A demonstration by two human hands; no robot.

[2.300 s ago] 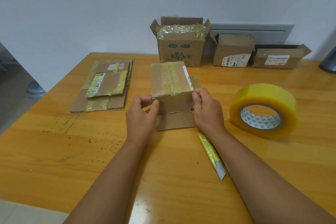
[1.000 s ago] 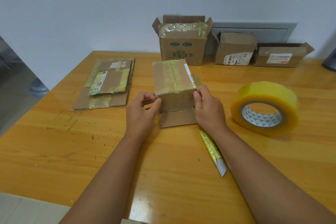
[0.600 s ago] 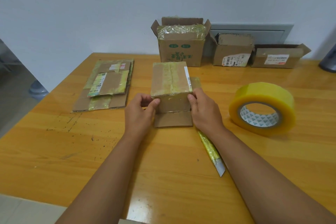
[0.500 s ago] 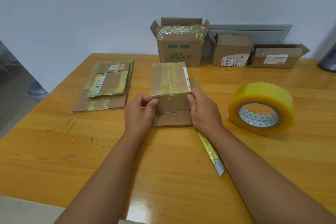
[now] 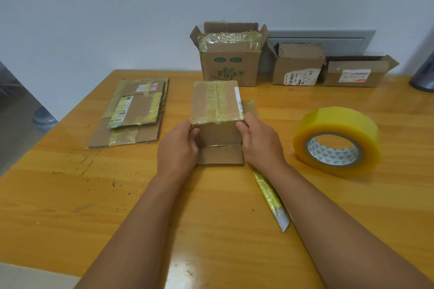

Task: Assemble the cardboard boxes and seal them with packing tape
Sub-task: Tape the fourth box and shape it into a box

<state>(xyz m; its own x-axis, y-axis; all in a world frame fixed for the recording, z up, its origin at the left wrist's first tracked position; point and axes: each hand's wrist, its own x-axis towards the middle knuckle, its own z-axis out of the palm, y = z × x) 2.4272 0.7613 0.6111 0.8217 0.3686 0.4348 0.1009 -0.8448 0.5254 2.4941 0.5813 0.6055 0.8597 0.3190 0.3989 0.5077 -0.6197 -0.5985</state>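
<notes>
A small cardboard box (image 5: pixel 217 103) stands mid-table, its top face covered in yellowish tape, with a flap lying flat on the table toward me. My left hand (image 5: pixel 177 145) grips the box's left side, thumb on the front face. On the right side my right hand (image 5: pixel 261 143) holds it the same way. A big roll of yellow packing tape (image 5: pixel 337 141) lies on its side to the right. A utility knife (image 5: pixel 271 197) wrapped in yellow tape lies by my right forearm.
Flattened cardboard boxes (image 5: pixel 135 112) are stacked at the left. Three open boxes stand along the back wall: a taller one (image 5: pixel 229 63), a middle one (image 5: pixel 297 69) and a low one (image 5: pixel 357 73). A grey object (image 5: pixel 424 73) sits at the far right edge.
The box has shifted slightly left and both hands have closed in nearer its top front corners. The view moved a little.
</notes>
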